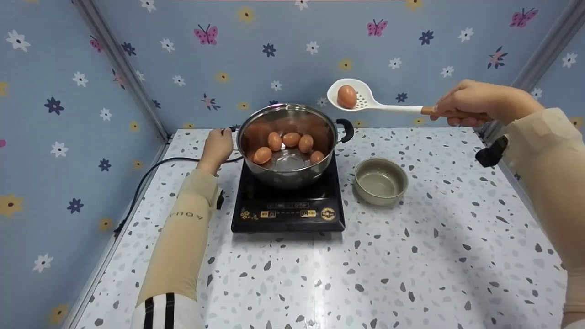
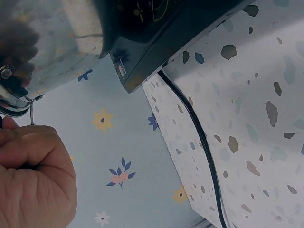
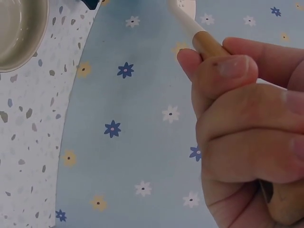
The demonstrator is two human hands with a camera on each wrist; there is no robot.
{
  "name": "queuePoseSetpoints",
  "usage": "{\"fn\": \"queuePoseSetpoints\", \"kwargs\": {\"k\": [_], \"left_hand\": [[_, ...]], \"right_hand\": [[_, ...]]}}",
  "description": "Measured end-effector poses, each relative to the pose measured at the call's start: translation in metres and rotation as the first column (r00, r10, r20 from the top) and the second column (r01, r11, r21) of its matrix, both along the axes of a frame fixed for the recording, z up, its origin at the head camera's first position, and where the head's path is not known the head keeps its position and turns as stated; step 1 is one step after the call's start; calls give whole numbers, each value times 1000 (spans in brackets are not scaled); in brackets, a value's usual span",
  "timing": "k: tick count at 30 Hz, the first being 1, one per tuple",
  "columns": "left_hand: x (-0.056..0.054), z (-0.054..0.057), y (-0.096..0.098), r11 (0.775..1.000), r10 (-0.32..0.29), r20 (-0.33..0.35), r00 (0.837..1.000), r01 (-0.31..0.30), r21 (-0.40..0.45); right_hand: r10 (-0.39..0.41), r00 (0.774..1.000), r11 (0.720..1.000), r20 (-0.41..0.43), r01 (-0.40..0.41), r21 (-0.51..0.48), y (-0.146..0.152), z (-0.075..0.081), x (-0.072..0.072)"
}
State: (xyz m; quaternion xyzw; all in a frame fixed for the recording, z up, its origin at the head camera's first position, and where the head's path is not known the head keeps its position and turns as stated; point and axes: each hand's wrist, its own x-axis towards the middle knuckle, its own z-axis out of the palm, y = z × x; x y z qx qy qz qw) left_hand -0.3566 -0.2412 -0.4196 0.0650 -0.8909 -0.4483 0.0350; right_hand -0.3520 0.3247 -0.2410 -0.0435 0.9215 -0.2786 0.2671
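Head view: egg [image 1: 347,96] up on the slotted spoon [image 1: 397,108]

I see the right hand [image 1: 475,103] has its fingers curled round the wooden handle [image 1: 428,110], egg above and right of the pot [image 1: 289,179]. Left hand [image 1: 217,147] grips the pot's side handle [image 1: 233,129]; more eggs [image 1: 291,139] sit inside.

Head camera faces forward and down; wrist cameras sit closer; head and left share the pot [image 1: 292,179].
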Motion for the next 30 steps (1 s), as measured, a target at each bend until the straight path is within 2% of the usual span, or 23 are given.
{"fn": "queuePoseSetpoints", "kwargs": {"k": [11,20,30], "left_hand": [[2,4,1,1000,-14,14,1000,14,13],[1,0,1,1000,-8,6,1000,8,14],[0,1,0,1000,-8,-3,1000,8,14]], "right_hand": [[-30,999,999,14,31,-28,23,-9,4],[-83,995,994,49,86,-62,40,-24,9],[-75,997,996,33,76,-44,64,-45,17]]}}
